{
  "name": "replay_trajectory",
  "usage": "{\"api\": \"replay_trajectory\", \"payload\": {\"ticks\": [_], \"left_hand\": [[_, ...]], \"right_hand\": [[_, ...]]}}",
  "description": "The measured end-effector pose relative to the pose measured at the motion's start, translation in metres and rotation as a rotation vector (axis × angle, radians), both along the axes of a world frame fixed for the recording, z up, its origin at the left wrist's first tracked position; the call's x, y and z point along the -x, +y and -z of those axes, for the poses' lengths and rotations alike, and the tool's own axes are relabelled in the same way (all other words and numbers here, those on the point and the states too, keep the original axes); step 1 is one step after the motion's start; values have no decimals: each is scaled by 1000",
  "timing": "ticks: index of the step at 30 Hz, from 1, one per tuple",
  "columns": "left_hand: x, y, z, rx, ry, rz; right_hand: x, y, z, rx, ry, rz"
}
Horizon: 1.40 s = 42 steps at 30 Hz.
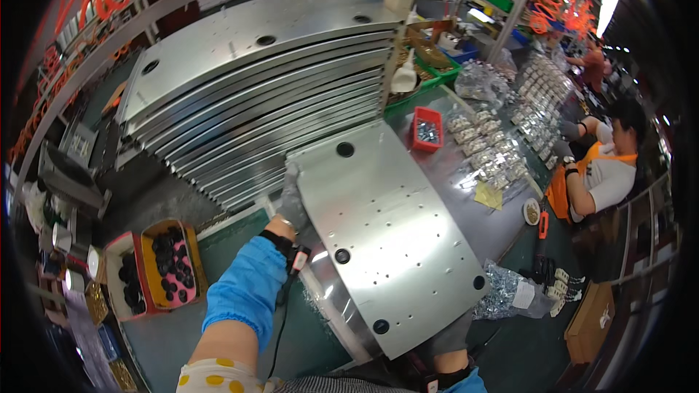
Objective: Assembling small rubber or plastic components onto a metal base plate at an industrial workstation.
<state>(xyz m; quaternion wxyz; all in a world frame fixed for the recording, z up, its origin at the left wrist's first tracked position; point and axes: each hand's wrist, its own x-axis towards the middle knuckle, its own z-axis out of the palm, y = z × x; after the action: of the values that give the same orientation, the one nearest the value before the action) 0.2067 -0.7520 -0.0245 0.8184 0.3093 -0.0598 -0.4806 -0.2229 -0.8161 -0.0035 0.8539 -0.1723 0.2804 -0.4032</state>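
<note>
A flat silver sheet-metal panel (393,225) with small holes and several round black plugs lies tilted before me. My left hand (293,200), in a grey glove, grips its left edge near the far corner. At the panel's near right corner is my right hand (451,338), also gloved in grey. It holds the edge there, its fingers partly hidden by the sheet. A blue sleeve covers my left forearm, and a dark band with a small device and a cable sits at that wrist.
Beyond stands a tall stack of similar panels (255,94). At left are boxes of black round parts (175,266). A red bin (427,129) of small metal parts, bagged hardware (510,291) and an orange-handled power driver (542,229) lie right. A co-worker (608,160) sits at far right.
</note>
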Motion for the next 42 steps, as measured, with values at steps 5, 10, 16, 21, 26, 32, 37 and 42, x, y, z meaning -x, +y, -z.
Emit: {"api": "replay_trajectory", "payload": {"ticks": [5,10,16,21,26,32,37,42], "left_hand": [[24,-21,35,-159,-70,-375],[12,-24,46,-625,-551,-463],[-25,10,24,-716,-453,-312],[-36,5,5,-560,-528,-286],[-61,-12,3,-511,-468,-25],[-56,-6,11,-670,-943,32],[-33,-28,17,-609,-718,-202],[-21,-29,19,-363,-538,-358]], "right_hand": [[21,-17,-1,-21,209,-55],[39,-39,6,15,325,-117],[71,-42,-1,-135,160,-118],[81,-42,-10,-177,193,-150],[54,-30,-24,-135,160,-127],[26,-32,-32,166,288,-228],[23,-38,-28,230,356,-163],[29,-35,-42,150,365,-192]]}}
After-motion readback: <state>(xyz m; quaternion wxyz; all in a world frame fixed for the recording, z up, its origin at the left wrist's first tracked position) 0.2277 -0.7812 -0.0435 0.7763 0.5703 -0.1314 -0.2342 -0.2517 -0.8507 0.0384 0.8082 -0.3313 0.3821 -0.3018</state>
